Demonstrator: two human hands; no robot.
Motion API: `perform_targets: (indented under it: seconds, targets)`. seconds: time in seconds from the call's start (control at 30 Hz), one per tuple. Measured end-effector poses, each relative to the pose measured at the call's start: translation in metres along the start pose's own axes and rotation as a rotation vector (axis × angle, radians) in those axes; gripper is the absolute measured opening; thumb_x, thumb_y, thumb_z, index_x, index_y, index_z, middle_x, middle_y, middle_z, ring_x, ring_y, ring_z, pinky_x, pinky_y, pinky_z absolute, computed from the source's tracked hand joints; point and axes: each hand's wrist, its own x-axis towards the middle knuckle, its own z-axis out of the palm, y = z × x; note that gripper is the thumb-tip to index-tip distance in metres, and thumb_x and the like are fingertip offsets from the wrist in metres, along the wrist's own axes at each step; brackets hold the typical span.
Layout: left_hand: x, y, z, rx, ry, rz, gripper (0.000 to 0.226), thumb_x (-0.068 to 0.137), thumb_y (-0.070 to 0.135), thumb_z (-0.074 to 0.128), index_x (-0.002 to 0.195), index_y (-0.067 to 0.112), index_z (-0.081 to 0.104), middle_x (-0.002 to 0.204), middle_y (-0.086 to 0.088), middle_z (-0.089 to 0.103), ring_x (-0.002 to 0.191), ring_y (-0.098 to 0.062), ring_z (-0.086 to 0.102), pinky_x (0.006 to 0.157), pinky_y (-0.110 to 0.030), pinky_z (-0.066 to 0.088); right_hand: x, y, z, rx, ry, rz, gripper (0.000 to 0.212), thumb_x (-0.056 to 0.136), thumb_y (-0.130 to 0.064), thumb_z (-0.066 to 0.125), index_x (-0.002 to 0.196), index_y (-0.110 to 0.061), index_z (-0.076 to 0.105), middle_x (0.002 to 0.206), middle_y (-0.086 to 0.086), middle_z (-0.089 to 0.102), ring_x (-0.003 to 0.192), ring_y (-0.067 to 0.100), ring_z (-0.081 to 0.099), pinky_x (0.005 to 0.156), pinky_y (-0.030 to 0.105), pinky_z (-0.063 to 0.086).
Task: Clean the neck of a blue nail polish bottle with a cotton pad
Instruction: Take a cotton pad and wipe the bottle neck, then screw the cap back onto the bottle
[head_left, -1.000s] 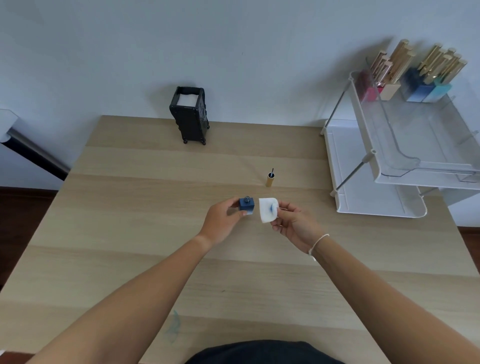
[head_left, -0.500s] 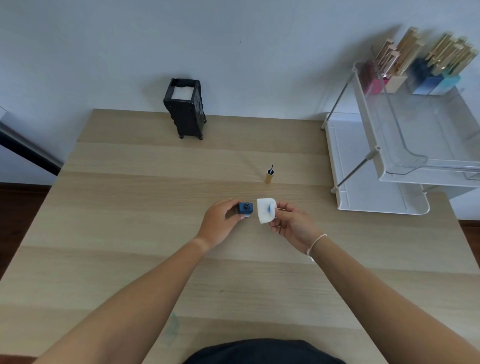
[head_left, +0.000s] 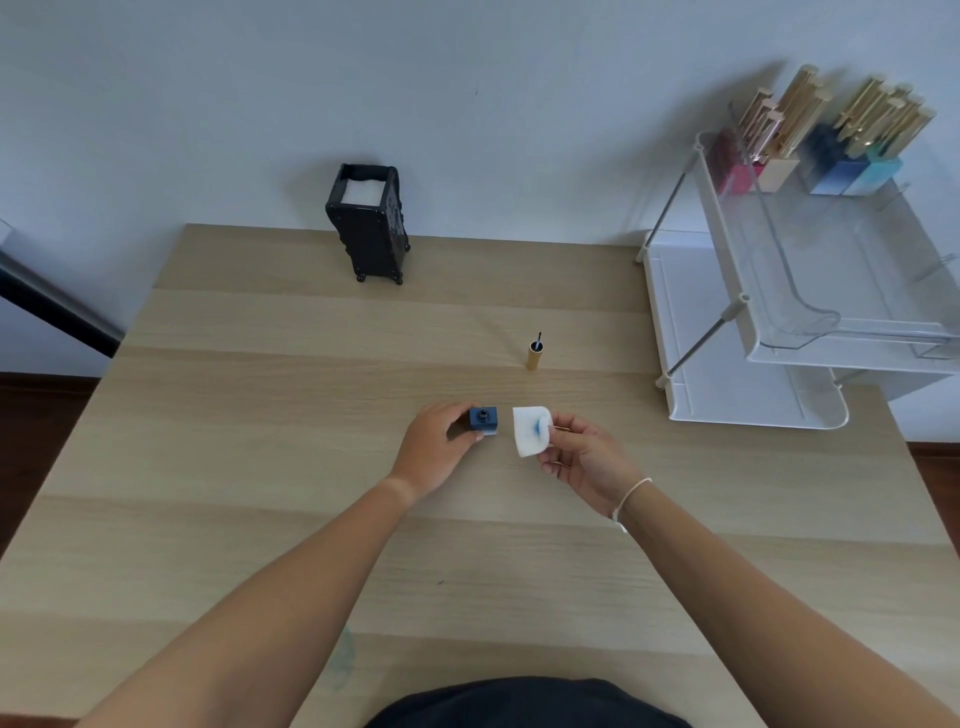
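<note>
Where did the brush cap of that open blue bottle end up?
The gold brush cap stands upright on the table, beyond the hands, left of the white tray rack.

Both forearms reach toward 12 o'clock, the left hand (head_left: 434, 452) with its grip closed, the right hand (head_left: 584, 460) pinching at 9 o'clock.

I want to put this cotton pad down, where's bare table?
Bare wood lies left of the left hand, up to the black holder, and between the forearms. The white rack crowds the right.
</note>
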Motion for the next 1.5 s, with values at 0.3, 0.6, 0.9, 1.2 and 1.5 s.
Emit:
perform_targets:
  seconds: [0.3,0.6,0.9,1.2,1.5]
  targets:
    - [-0.001,0.000,0.001,-0.012,0.001,-0.027,0.031,0.082,0.018,0.064,0.113,0.015,0.061,0.108,-0.004,0.065,0.102,-0.019,0.052,0.087,-0.025,0.035,-0.001,0.005,-0.007,-0.087,0.094,-0.005,0.010,0.088,-0.004,0.054,0.089,-0.012,0.059,0.072,0.008,0.060,0.057,0.014,0.052,0.045,0.017,0.046]
    - [-0.001,0.000,0.000,-0.020,-0.007,-0.032,0.031,0.083,0.019,0.063,0.114,0.017,0.060,0.109,-0.001,0.064,0.101,-0.015,0.051,0.087,-0.024,0.034,0.013,0.010,-0.012,-0.535,0.328,-0.162,0.010,0.081,-0.016,0.065,0.089,-0.013,0.068,0.081,-0.001,0.062,0.063,0.007,0.049,0.057,0.018,0.039]
    - [0.000,-0.002,0.002,-0.031,0.003,-0.045,0.033,0.082,0.019,0.064,0.115,0.017,0.060,0.109,0.000,0.063,0.103,-0.015,0.051,0.089,-0.025,0.034,0.024,0.005,-0.023,-0.796,0.338,-0.217,0.022,0.084,-0.013,0.055,0.099,-0.016,0.071,0.103,0.004,0.066,0.090,0.014,0.055,0.079,0.023,0.038]
    - [0.000,0.000,0.001,-0.051,0.010,-0.036,0.029,0.082,0.016,0.063,0.111,0.017,0.062,0.108,-0.001,0.065,0.102,-0.015,0.051,0.088,-0.024,0.033,0.053,-0.035,-0.011,-0.827,0.413,-0.334,0.033,0.085,-0.007,0.044,0.108,-0.016,0.066,0.097,0.000,0.059,0.064,0.006,0.050,0.058,0.016,0.036]
    - [0.000,0.000,0.000,-0.084,0.003,-0.037,0.027,0.081,0.015,0.064,0.107,0.020,0.064,0.101,0.006,0.063,0.099,-0.013,0.054,0.087,-0.023,0.035,0.079,-0.044,0.011,-0.862,0.364,-0.288,0.038,0.079,-0.021,0.064,0.116,-0.021,0.057,0.098,0.000,0.047,0.083,0.013,0.046,0.076,0.023,0.034]
